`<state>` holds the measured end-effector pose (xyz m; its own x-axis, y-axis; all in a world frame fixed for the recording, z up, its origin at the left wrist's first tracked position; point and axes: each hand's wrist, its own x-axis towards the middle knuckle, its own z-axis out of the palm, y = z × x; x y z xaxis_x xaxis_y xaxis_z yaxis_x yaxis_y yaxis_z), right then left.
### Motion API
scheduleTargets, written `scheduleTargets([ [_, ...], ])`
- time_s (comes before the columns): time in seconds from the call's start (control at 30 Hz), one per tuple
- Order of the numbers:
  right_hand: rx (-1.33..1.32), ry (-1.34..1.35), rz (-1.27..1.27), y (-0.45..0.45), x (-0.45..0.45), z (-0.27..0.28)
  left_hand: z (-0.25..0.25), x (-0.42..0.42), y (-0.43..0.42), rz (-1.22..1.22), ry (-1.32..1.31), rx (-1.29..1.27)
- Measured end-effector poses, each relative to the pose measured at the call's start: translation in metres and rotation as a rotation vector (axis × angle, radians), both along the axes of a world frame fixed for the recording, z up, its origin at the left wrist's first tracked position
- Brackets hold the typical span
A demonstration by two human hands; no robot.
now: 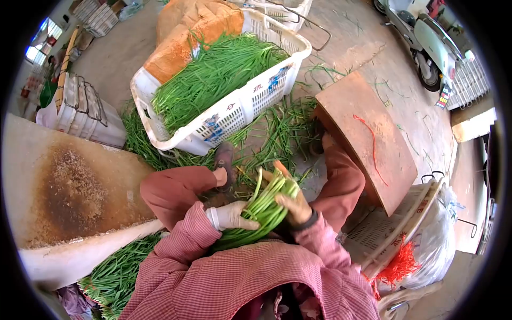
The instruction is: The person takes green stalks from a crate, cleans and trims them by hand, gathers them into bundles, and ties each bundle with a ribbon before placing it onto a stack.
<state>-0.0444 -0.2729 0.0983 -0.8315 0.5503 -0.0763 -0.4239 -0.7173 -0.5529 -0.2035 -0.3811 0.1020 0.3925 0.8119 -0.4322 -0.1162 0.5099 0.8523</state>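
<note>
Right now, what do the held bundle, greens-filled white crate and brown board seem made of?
Bundle: plant stems, smooth green, long and slender. White crate: probably moulded plastic; semi-gloss, slotted walls, rounded rim. Brown board: perhaps wood, matte and stained; metal possible.

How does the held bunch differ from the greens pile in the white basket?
Support: the held bunch is gripped by the left hand and right hand; the greens pile lies in the white basket.
Size: the held bunch is far smaller than the greens pile.
Look: the held bunch shows mostly paler stalks; the greens pile, mostly darker leaves.
Shared: both are long and green.
</note>
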Motion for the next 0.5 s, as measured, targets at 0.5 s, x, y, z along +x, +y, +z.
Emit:
scheduleTargets([
  [0.5,-0.004,-0.005,0.236,0.023,-0.043,0.019,-0.043,-0.053,-0.021,0.302,0.249,0.286],
])
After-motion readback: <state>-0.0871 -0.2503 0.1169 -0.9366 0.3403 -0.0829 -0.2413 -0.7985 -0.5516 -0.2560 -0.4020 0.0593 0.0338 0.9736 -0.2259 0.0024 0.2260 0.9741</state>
